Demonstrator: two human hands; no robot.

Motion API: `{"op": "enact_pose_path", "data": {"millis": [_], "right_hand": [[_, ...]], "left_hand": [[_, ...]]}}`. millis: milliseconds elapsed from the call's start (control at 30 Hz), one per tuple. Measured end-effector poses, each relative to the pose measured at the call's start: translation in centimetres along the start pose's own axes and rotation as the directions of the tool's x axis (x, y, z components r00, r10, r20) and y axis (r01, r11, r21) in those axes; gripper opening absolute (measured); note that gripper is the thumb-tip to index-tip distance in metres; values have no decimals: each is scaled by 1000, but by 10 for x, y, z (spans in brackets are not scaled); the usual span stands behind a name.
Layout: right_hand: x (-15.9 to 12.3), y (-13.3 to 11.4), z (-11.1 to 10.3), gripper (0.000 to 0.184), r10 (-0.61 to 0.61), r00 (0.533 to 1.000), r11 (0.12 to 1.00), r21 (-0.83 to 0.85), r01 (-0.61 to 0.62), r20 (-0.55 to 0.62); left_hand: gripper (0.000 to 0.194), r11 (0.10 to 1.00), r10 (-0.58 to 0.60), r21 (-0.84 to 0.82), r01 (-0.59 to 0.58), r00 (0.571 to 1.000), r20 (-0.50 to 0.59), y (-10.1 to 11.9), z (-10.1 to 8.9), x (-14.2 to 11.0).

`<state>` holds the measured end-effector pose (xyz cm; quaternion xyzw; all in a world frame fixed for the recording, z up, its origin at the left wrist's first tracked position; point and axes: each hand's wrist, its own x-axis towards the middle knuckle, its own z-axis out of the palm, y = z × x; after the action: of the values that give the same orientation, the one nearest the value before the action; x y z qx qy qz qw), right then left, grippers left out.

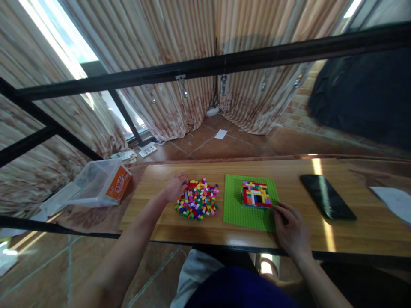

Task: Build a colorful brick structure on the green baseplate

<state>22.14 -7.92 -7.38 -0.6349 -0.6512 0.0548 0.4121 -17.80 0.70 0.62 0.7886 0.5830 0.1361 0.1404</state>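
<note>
Multicoloured bricks (199, 200) beside the left fingers (183, 179), green board (233, 202) by the right fingers (283, 210)
Beyond them, beige curtains (189, 34) patterned with reddish blotches

multicoloured square block of stacked small plastic bricks (256, 194) | flat on green studded plastic baseplate (236, 205), right of its middle | loose heap of small multicoloured plastic bricks (198, 200) lay spread on the wooden tabletop, left of the baseplate
</note>
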Motion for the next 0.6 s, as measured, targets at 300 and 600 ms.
{"op": "enact_pose_path", "data": {"millis": [300,600], "right_hand": [[0,-8,5,27,5,999,1000,-9,-5,-34],[1,-11,7,25,9,999,1000,-8,-9,-38]], "left_hand": [[18,952,-25,-305,4,998,-64,59,3,-2],[22,589,-174,-804,79,984,-31,139,72,28]]}}
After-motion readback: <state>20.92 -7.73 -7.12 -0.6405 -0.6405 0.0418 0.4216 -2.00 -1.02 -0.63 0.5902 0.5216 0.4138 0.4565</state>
